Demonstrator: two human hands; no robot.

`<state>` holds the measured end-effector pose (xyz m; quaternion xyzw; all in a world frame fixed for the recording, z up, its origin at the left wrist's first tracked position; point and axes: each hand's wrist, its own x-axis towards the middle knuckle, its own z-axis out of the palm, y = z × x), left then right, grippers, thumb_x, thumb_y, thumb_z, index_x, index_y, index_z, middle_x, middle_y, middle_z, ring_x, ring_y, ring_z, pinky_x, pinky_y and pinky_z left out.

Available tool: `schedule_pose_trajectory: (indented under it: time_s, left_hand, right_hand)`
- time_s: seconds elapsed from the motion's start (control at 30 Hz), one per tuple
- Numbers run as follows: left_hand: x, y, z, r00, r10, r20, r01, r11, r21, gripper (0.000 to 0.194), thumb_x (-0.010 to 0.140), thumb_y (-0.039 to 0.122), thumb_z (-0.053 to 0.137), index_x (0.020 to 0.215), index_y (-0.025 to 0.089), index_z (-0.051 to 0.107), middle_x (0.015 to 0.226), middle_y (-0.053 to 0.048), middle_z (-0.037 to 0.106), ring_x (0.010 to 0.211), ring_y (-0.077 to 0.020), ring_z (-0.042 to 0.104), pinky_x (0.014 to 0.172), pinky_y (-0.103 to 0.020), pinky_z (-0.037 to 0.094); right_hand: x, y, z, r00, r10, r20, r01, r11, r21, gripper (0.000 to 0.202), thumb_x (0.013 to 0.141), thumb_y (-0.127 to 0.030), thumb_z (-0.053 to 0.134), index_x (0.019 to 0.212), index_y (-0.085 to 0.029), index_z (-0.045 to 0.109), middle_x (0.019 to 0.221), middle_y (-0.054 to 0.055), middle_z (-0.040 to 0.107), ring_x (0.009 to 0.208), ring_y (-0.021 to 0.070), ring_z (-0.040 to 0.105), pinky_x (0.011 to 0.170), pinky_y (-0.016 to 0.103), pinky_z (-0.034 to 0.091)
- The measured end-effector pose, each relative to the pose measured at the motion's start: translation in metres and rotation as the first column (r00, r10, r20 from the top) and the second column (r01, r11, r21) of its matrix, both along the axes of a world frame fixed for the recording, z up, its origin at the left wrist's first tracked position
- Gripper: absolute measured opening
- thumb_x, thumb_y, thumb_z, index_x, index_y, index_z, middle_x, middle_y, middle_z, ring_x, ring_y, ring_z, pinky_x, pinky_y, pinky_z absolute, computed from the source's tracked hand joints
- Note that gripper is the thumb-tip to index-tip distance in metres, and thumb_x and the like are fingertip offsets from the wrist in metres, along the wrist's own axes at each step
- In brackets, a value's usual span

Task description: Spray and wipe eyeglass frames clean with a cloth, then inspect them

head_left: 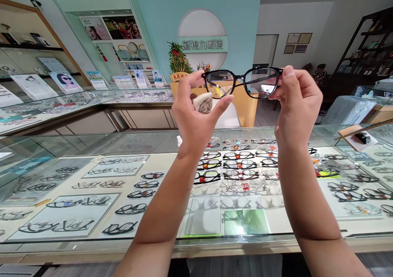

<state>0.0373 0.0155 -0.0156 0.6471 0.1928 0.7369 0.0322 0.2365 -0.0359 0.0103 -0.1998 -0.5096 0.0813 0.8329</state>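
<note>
A pair of black-framed eyeglasses [240,78] is held up level at eye height above the glass counter, lenses upright. My right hand [296,101] pinches the frame's right end near the hinge between thumb and fingers. Tucked in my left hand [196,113] is a crumpled beige cloth [203,102], pressed against the palm. That hand's index finger reaches the frame's left end, and its thumb points toward the lower rim of the left lens. The temples extend behind the lenses, partly hidden by the frame and my fingers.
Below my arms lies a glass display counter [172,244] with rows of eyeglasses [240,164] inside. A small wooden stand [353,137] is on the right. Another display case [135,101] stands behind to the left. A potted plant [178,60] sits on the yellow desk [247,111].
</note>
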Motion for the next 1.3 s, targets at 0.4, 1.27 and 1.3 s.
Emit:
schedule_pose_trajectory:
  time_s: [0.4,1.27,1.3]
  left_hand:
    - [0.001,0.002,-0.001,0.998,0.065,-0.015,-0.064,0.997,0.037,0.071,0.078,0.067,0.096,0.137,0.04,0.068,0.141,-0.007,0.073,0.135,-0.0349,0.066,0.095,-0.047,0.061]
    - [0.012,0.009,-0.005,0.957,-0.184,0.224,0.207,0.975,-0.082,0.074,0.079,0.078,0.092,0.136,0.039,0.065,0.125,-0.006,0.073,0.12,-0.0309,0.072,0.082,-0.045,0.063]
    - [0.014,0.006,-0.005,0.957,-0.178,0.228,0.195,0.979,-0.053,0.078,0.077,0.079,0.093,0.137,0.037,0.064,0.124,-0.007,0.073,0.121,-0.0314,0.072,0.084,-0.046,0.063]
  right_hand:
    - [0.005,-0.002,0.003,0.973,0.227,-0.048,-0.232,0.964,-0.134,0.03,0.094,-0.048,0.086,0.077,-0.03,0.069,0.083,0.0,0.071,0.069,0.0169,0.058,0.066,0.035,0.048]
    - [0.011,0.028,-0.013,0.976,0.211,0.047,-0.186,0.932,-0.31,0.04,0.092,-0.069,0.081,0.092,-0.03,0.073,0.09,0.0,0.08,0.084,0.0191,0.076,0.068,0.034,0.053]
    - [0.01,0.029,-0.013,0.974,0.223,0.041,-0.198,0.926,-0.322,0.039,0.093,-0.068,0.081,0.093,-0.029,0.073,0.091,0.001,0.081,0.084,0.019,0.075,0.068,0.034,0.053]
